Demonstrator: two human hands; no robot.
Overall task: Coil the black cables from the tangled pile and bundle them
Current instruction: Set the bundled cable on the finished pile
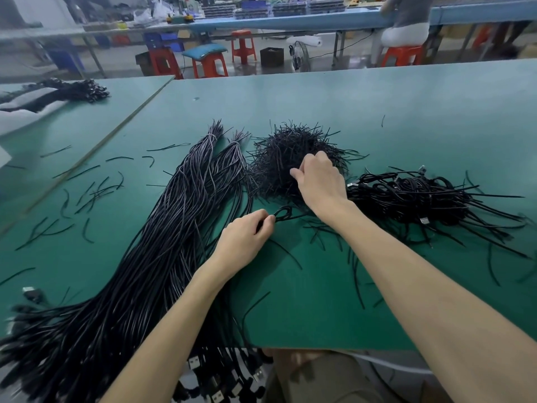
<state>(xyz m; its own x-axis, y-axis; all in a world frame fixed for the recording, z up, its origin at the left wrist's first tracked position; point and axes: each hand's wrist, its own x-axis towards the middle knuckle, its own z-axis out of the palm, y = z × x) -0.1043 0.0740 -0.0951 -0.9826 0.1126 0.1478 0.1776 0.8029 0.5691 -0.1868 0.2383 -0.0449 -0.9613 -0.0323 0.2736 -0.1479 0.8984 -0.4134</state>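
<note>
Thin, round, matte-black rubbery cord all over a flat green mat. Pinched in the left hand, thumb against curled fingers: a small cable loop, teardrop-shaped, poking out just past the fingertips and lying on the mat.

Right hand just beyond the left and a little to its right, knuckles up, fingers curled down into a bristly mound of short ties, stiff and straight as twigs. Cannot tell whether closed on a tie or on nothing.

Left of the left hand, partly under its forearm: long black cables in two thick sheaves, glossy with a purplish sheen. Each cinched near its far end, both fanning wide toward the near table edge, with flat metal USB plugs hanging over it.

Right of the right hand, close to the wrist: a heap of coiled cables, looped and tangled, tie ends sticking out like spikes. Between and under the forearms, and farther left past the sheaves: loose ties scattered singly, some curved.

Far beyond both hands, past the table: red plastic stools, one topped with a teal cushion, and a seated person at a blue bench. On the floor, a black box, contents too dim to tell.
</note>
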